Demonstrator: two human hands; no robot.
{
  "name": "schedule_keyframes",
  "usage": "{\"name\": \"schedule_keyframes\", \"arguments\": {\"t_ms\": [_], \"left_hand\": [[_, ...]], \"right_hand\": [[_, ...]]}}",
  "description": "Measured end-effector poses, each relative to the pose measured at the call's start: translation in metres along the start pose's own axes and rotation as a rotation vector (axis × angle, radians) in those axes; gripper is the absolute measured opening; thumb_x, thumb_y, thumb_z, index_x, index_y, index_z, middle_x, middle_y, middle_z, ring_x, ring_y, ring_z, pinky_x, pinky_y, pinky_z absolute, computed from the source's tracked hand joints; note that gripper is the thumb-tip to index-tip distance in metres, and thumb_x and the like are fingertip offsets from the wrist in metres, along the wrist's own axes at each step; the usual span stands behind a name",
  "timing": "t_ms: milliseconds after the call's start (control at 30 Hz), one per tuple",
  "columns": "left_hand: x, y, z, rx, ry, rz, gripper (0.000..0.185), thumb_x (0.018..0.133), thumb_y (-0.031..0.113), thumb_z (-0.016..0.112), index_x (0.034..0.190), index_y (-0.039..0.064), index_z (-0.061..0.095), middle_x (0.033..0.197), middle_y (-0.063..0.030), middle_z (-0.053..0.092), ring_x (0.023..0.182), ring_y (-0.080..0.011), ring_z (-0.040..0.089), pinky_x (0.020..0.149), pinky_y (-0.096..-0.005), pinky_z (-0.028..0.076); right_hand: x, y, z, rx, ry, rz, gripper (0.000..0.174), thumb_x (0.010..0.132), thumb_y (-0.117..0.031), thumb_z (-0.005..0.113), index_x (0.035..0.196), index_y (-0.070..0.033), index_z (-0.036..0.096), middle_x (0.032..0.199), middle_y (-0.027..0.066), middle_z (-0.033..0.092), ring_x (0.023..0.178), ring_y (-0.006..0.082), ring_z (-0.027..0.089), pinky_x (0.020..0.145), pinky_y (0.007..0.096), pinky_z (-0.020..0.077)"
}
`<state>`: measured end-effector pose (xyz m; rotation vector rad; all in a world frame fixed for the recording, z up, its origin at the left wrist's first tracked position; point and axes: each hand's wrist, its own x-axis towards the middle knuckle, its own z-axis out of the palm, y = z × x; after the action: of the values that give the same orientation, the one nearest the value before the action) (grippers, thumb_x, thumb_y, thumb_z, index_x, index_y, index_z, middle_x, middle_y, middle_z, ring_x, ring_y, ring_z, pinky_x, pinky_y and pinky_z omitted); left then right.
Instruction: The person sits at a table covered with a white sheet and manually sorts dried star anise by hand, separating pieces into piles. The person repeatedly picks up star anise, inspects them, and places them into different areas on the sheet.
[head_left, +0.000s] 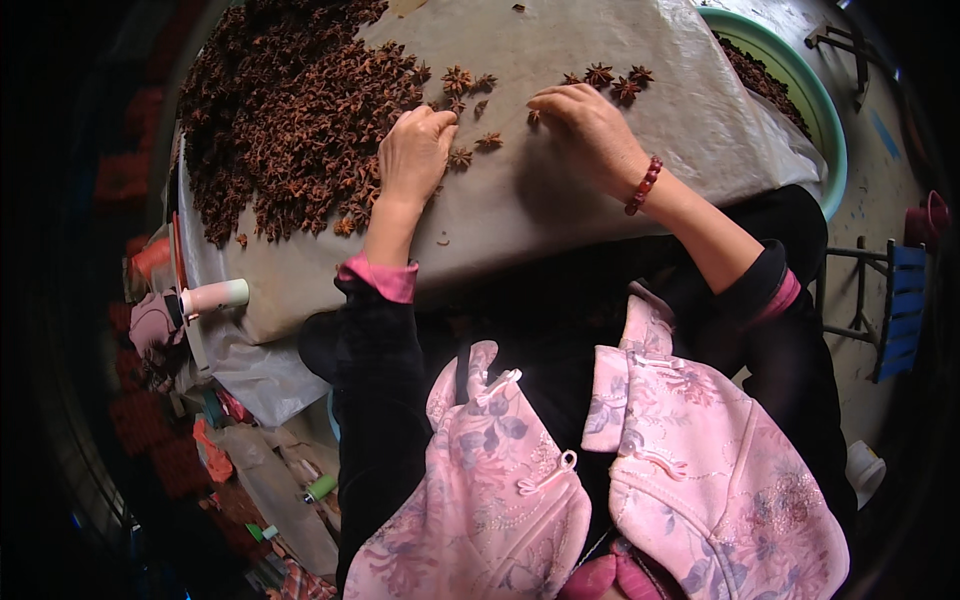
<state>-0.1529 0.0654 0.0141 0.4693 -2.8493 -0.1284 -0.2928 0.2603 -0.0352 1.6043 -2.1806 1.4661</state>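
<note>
A large heap of dried star anise (300, 142) covers the left part of a plastic-covered work surface (480, 202). My left hand (415, 154) is at the heap's right edge, fingers curled down; whether anything is pinched under them is hidden. Loose star anise (457, 79) lie just beyond and to the right of its fingertips. Over the sheet to the right, my right hand (589, 124) reaches with its fingers bent and its palm turned down. A small group of whole star anise (625, 89) lies beyond that hand, and another piece (534, 116) shows beside its fingers.
A green basin (834, 150) holding dark dried pieces stands off the surface's right side. A pink and white bottle (217, 297) is by the left edge. A blue-slatted folding stool (900, 311) and a white container (865, 472) are on the floor at right.
</note>
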Motion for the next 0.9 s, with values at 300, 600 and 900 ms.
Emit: {"name": "schedule_keyframes", "arguments": {"t_ms": [300,600,900], "left_hand": [[0.002,0.022,0.011,-0.295,0.089,0.009,0.01,0.087,0.013,0.066,0.089,0.003,0.064,0.084,-0.0096,0.062,0.081,-0.0254,0.062,0.07,-0.0375,0.051],[-0.025,0.093,0.025,-0.698,0.227,-0.216,0.013,0.096,0.014,0.058,0.093,0.001,0.06,0.079,-0.0067,0.062,0.07,-0.0139,0.055,0.065,-0.0293,0.047],[-0.049,0.08,-0.018,-0.759,-0.298,0.02,0.02,0.081,0.016,0.072,0.096,0.004,0.067,0.087,-0.0135,0.068,0.077,-0.027,0.066,0.069,-0.0326,0.051]], "right_hand": [[-0.001,-0.019,0.0,0.24,-0.036,0.065,0.024,0.087,-0.007,0.059,0.11,-0.002,0.063,0.091,0.0149,0.067,0.084,0.0316,0.064,0.077,0.0397,0.0531],[-0.003,-0.028,-0.002,0.617,-0.287,0.465,0.028,0.095,-0.012,0.054,0.117,0.004,0.06,0.084,0.0153,0.069,0.069,0.0189,0.068,0.065,0.0317,0.0548],[0.006,-0.005,-0.011,0.242,-0.102,0.428,0.028,0.095,-0.012,0.058,0.121,-0.001,0.06,0.093,0.0109,0.069,0.075,0.0171,0.068,0.069,0.03,0.0554]]}}
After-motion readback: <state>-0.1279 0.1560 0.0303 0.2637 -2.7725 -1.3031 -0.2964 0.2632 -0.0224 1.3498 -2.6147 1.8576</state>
